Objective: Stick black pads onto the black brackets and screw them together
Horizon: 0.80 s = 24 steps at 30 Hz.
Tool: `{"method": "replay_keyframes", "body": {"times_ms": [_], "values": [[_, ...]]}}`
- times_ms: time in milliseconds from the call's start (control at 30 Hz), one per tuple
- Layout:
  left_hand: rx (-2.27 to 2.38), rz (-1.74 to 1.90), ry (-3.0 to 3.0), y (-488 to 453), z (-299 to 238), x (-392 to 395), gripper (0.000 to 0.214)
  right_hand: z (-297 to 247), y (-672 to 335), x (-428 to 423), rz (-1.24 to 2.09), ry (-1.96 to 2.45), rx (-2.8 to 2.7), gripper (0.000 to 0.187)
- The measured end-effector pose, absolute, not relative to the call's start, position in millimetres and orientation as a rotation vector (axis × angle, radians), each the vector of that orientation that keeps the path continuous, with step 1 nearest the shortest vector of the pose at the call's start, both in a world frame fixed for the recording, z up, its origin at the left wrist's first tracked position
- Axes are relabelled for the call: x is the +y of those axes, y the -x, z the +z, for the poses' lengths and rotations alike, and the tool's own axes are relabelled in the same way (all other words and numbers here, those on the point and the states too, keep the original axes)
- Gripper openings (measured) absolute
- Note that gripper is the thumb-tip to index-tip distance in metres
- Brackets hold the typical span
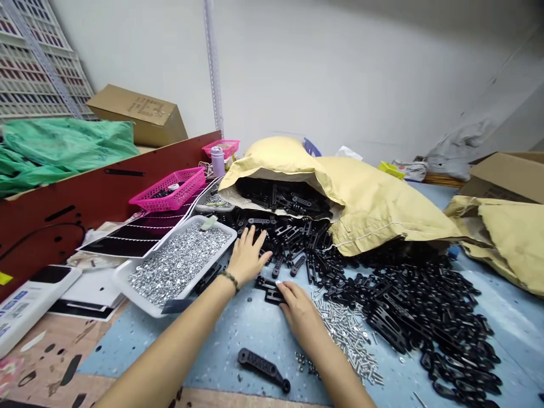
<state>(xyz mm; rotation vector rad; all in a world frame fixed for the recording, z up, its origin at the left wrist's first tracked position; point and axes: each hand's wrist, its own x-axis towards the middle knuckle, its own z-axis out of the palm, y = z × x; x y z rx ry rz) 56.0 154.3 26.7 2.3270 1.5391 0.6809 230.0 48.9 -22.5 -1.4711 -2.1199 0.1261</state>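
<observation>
My left hand [247, 256] lies flat with fingers spread on the edge of a heap of black plastic parts [408, 294], just right of a white tray [127, 277] full of small silver nuts. A beaded bracelet circles that wrist. My right hand [300, 309] rests palm down on the blue mat, its fingertips pressed on a small black part [268, 290]. A scatter of silver screws [348, 334] lies right beside that hand. One long black part [263, 368] lies alone on the mat near my forearms.
A tan paper sack [361, 192] spills black parts; another sack [505, 238] lies at right by a cardboard box [510, 175]. Pink baskets [170, 190], a bottle [217, 160], black sheets [136, 235], a red-brown board [85, 198] and green plastic [63, 144] fill the left.
</observation>
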Motion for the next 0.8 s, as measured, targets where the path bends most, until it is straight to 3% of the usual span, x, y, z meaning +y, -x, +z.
{"method": "replay_keyframes", "body": {"times_ms": [167, 300, 400, 600, 800], "values": [[1.507, 0.669, -2.308, -71.2, 13.4, 156.5, 0.044, -15.1, -251.1, 41.8, 0.523, 1.310, -1.578, 0.016], [1.411, 0.753, -2.246, -74.0, 13.9, 102.8, 0.052, -7.8, -241.9, 38.3, 0.688, 1.248, -1.342, 0.026], [1.100, 0.799, -1.869, -84.3, 20.8, 75.7, 0.050, -3.1, -227.3, 33.3, 0.765, 1.190, -1.335, 0.028], [1.038, 0.782, -1.365, -88.2, 28.3, 73.2, 0.037, 2.9, -287.0, 39.2, 0.187, 1.640, -1.518, 0.020], [1.029, 0.471, -1.549, -75.5, 24.2, 61.9, 0.033, -3.7, -348.6, 48.7, 0.103, 1.782, -1.455, 0.021]]}}
